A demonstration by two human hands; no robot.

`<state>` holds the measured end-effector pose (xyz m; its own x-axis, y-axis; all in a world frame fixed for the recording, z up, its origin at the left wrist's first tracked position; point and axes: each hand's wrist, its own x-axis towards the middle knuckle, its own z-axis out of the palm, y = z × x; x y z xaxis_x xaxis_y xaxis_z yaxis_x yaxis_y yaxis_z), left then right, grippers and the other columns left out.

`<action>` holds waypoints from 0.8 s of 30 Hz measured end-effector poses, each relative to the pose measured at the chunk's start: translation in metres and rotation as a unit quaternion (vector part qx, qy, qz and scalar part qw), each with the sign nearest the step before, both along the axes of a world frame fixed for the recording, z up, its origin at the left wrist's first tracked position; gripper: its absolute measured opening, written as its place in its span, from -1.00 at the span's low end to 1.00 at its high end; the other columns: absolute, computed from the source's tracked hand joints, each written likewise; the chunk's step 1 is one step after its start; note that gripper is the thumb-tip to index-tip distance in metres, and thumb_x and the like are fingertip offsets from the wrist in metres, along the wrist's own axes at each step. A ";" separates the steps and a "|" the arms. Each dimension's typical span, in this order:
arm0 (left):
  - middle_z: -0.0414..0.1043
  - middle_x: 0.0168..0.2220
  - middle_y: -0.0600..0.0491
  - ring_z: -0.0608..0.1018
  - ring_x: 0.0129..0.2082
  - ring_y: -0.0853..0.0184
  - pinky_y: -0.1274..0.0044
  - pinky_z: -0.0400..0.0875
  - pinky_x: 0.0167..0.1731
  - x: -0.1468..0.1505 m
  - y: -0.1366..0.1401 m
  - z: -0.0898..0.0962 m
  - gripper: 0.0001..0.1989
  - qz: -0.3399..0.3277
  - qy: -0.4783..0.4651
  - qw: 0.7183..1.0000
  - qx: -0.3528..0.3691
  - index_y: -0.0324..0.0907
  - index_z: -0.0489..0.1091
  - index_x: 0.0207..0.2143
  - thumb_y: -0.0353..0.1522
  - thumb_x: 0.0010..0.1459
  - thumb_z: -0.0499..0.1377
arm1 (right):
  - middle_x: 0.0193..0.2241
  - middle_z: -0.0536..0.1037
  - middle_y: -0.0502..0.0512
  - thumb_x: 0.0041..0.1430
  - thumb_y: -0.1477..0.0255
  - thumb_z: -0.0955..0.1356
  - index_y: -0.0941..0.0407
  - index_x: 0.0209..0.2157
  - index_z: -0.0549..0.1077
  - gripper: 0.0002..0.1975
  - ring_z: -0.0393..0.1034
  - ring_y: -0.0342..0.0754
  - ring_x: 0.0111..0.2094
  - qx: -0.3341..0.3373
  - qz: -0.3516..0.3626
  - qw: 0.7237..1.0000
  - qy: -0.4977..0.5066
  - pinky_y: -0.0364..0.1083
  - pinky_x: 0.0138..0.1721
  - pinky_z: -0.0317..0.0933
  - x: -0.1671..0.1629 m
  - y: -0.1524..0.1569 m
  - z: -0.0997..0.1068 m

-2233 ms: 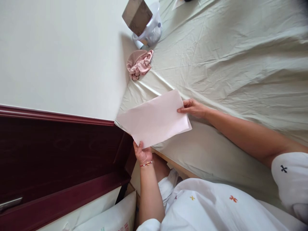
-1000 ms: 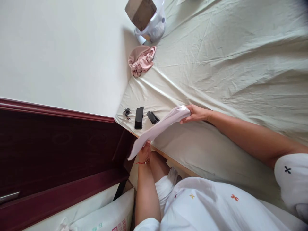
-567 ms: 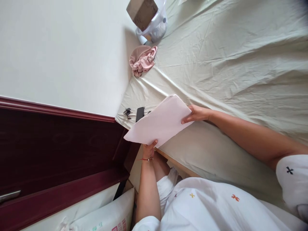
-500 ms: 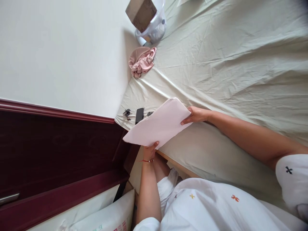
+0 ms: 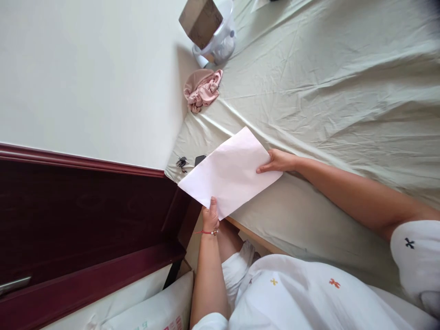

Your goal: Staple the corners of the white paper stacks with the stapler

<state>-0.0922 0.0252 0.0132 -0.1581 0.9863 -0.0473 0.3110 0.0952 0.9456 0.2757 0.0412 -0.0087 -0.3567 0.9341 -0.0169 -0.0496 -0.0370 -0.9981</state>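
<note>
Between my two hands is a blank white paper (image 5: 230, 172), held tilted above the edge of the bed. Whether it is one sheet or a thin stack, I cannot tell. My left hand (image 5: 211, 215), with a red bracelet at the wrist, grips its near lower edge, thumb on top and fingers hidden underneath. At the right end, my right hand (image 5: 275, 161) pinches the paper with the thumb on its face and the other fingers mostly behind. Just beyond the paper's left part, a black phone (image 5: 200, 159) is partly covered by it.
A bunch of keys (image 5: 182, 162) lies by the bed's corner. Farther back are a crumpled pink cloth (image 5: 202, 90) and a clear bucket (image 5: 225, 46) with a brown box (image 5: 202, 23). A dark red wooden cabinet (image 5: 85, 206) stands at left, a white sack (image 5: 154, 307) below it.
The paper has turned to show more of its face, its far corner rising, and now covers more of the phone. My left thumb has shifted slightly left on it.
</note>
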 end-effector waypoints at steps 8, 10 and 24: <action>0.67 -0.08 -0.22 0.63 0.11 -0.06 0.20 0.49 0.22 -0.015 0.018 0.074 -0.32 -0.052 0.128 0.990 -0.005 -0.27 0.62 -0.14 0.14 -0.04 0.43 | -0.10 0.63 0.12 -0.04 0.25 0.61 0.06 0.27 0.33 -0.14 0.53 0.12 -0.06 0.034 -0.110 0.990 0.079 0.17 0.05 0.46 -0.007 0.014 -0.015; 0.68 -0.13 -0.21 0.64 0.07 -0.06 0.25 0.53 0.15 -0.015 0.021 0.094 -0.31 -0.092 0.184 0.978 -0.016 -0.27 0.63 -0.17 0.16 -0.03 0.40 | -0.02 0.59 0.16 -0.08 0.27 0.61 0.05 0.36 0.21 0.00 0.50 0.13 -0.02 0.064 -0.163 0.984 0.035 0.18 0.10 0.41 -0.007 0.018 -0.021; 0.39 -0.63 0.02 0.34 -0.63 0.40 0.61 0.15 -0.68 0.040 0.062 0.170 -0.39 -0.305 0.276 0.888 -0.205 -0.25 0.51 -0.61 0.16 -0.06 0.39 | 0.16 0.52 0.30 0.12 0.47 0.39 0.07 0.24 0.46 -0.40 0.40 0.23 0.15 0.263 -0.150 0.930 -0.207 0.19 0.22 0.28 -0.012 0.008 -0.012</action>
<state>-0.0526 0.0868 0.1835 0.2897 0.8135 -0.5043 0.8283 0.0509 0.5580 0.2637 0.0490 -0.0205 -0.1428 0.9080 0.3938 0.4138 0.4162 -0.8097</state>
